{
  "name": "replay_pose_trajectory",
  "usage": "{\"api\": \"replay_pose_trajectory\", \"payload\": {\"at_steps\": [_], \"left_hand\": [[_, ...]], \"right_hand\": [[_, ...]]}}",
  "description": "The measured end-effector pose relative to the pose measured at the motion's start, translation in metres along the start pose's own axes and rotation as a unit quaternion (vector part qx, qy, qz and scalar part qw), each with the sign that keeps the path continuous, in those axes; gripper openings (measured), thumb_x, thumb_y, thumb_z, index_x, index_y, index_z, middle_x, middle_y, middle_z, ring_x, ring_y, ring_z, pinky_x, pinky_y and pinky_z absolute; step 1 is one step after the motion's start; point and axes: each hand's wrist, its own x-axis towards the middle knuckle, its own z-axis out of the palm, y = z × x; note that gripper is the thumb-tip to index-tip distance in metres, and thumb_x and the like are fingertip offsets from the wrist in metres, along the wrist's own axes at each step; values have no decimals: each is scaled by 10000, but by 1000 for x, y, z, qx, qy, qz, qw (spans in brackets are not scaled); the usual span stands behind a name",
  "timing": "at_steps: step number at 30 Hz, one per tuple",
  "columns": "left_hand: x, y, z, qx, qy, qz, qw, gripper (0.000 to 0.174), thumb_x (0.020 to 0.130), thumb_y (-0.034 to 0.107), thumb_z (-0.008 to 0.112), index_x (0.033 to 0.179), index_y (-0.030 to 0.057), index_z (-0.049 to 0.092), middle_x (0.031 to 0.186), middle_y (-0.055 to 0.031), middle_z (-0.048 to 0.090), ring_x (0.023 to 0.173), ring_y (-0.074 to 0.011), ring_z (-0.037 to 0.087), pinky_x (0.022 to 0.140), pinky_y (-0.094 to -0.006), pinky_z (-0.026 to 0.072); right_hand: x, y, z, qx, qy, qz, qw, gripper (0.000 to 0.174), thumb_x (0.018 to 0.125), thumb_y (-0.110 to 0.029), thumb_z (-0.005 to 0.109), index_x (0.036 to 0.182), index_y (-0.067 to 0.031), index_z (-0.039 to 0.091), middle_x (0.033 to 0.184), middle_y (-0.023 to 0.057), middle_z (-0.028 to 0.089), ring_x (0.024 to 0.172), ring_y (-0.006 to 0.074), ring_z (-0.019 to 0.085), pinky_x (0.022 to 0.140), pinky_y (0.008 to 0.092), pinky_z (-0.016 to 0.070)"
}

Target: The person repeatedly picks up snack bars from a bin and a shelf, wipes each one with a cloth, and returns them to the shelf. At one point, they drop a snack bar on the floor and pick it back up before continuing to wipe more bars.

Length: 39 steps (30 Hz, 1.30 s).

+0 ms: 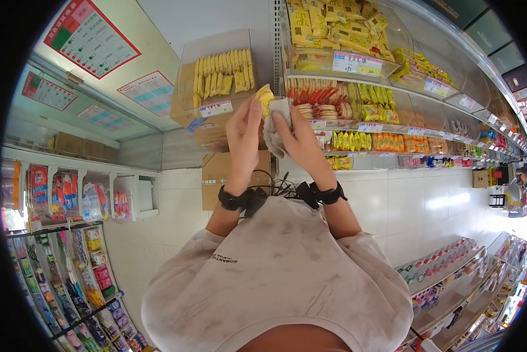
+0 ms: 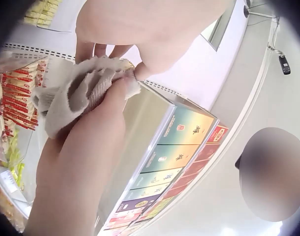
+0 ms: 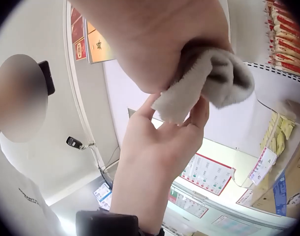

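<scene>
In the head view, my left hand (image 1: 244,135) pinches a small yellow packet (image 1: 265,94) by its side. My right hand (image 1: 301,141) grips a grey-white cloth (image 1: 277,138) right beside it, thumb on top, with the cloth touching the packet. The left wrist view has my left hand (image 2: 140,29) at the top and my right hand (image 2: 86,152) below, meeting at the folded cloth (image 2: 93,91), which hides most of the packet. The cloth (image 3: 182,96) hangs from my right hand (image 3: 164,44) in the right wrist view, with my left hand (image 3: 155,147) against its lower end.
A clear bin of yellow packets (image 1: 223,73) stands just beyond my left hand. Tiered snack shelves (image 1: 357,126) run to the right. A cardboard box (image 1: 216,196) sits on the floor below my hands. Racks of goods (image 1: 70,276) are at lower left.
</scene>
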Motion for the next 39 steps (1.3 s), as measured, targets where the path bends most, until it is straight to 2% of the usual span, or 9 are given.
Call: {"api": "replay_pose_trajectory", "payload": {"at_steps": [4,7,15,19,25,28,29,33,39], "left_hand": [[4,-4,-12,100,-4,24,995,320,1054,313,585,1062,9,688,765,80,558,650,-1,435,569,-188,328],[3,-2,-10,137,-5,41,990,325,1059,309,575,1082,4,686,776,65,571,661,-13,457,592,-196,359],[14,-2,-9,14,-29,3,999,326,1057,264,572,1114,-32,697,1091,-87,718,958,-146,699,865,-303,563],[16,-8,-12,36,2,-9,999,318,1047,246,593,1167,-31,691,1102,-78,708,904,-132,693,831,-309,569],[20,-9,-11,96,-24,11,995,327,1047,237,594,1179,-49,680,1044,-66,713,870,-123,679,801,-283,561],[18,-2,1,102,-22,52,993,327,1054,228,581,1157,-68,671,990,-60,707,870,-125,670,801,-257,545],[15,1,10,100,-18,57,993,325,1056,214,575,1171,-76,662,988,-73,709,874,-141,681,815,-270,554],[6,1,31,97,-52,38,993,318,1058,162,557,1227,-98,629,994,-117,713,892,-192,715,849,-312,583],[2,4,46,102,-61,44,992,291,1030,150,612,1189,-88,660,963,-105,732,849,-152,706,801,-278,549]], "right_hand": [[-3,0,-9,103,-32,42,993,303,990,-243,661,1113,33,642,901,119,709,806,140,643,724,318,512],[-2,-4,-18,47,-47,31,997,300,966,-245,692,1078,31,661,881,99,714,788,118,637,708,310,514],[-6,4,-29,13,-48,-36,998,287,916,-191,733,1028,57,643,857,169,694,753,267,661,702,363,507],[-8,12,-36,-8,-51,-37,998,301,912,-181,731,1046,68,627,880,202,692,759,338,657,706,382,506],[-11,14,-55,67,-46,-3,997,327,967,-239,690,1114,45,622,893,97,698,782,184,667,718,331,520],[-10,3,-60,220,69,99,968,364,1020,-306,624,1186,17,610,930,41,692,824,116,645,751,290,524],[-8,10,-64,241,47,133,960,400,1044,-353,578,1239,-4,597,971,39,696,850,108,641,782,269,523],[-11,15,-53,179,74,42,980,340,1004,-268,653,1200,8,625,981,49,709,873,93,637,778,268,522],[-14,5,-82,126,37,62,989,294,934,-212,738,1100,24,679,898,45,721,820,77,629,733,276,520]]}}
